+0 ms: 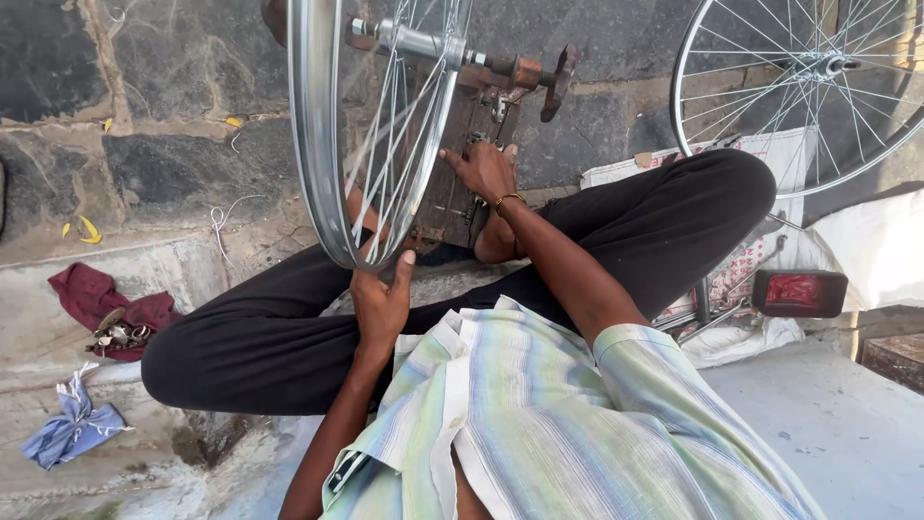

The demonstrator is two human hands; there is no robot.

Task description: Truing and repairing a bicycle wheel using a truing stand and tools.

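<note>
Bicycle wheel: we keep it upright on edge, hung by its axle in the stand between our knees, so the rim can turn freely and stays in front of us at chest height; its lowest part sits just above our crossed legs.
Wheel's look: a bright, silvery steel rim with no tyre, thin wire spokes fanning to a polished hub; the metal looks clean and new against the rusty fixture.
Truing stand: a worn, brown wood-and-iron frame on the stone paving, its rusted bar carrying the axle; we judge it stands close so both hands reach it without leaning.
Second wheel: another bare spoked rim leans at the upper right, well apart from the one in hand.
Left hand: we cup the bottom of the rim, thumb raised against its outer face and fingers curled behind it, probably to steady or turn it.
Right hand: we rest it on the stand just beside the spokes, fingers held together and pointing at the frame; whether they pinch a small tool we cannot tell.
Maroon cloth: it lies at the left with small metal parts on it, within reach.
Blue rag: crumpled lower left, apart.
</note>
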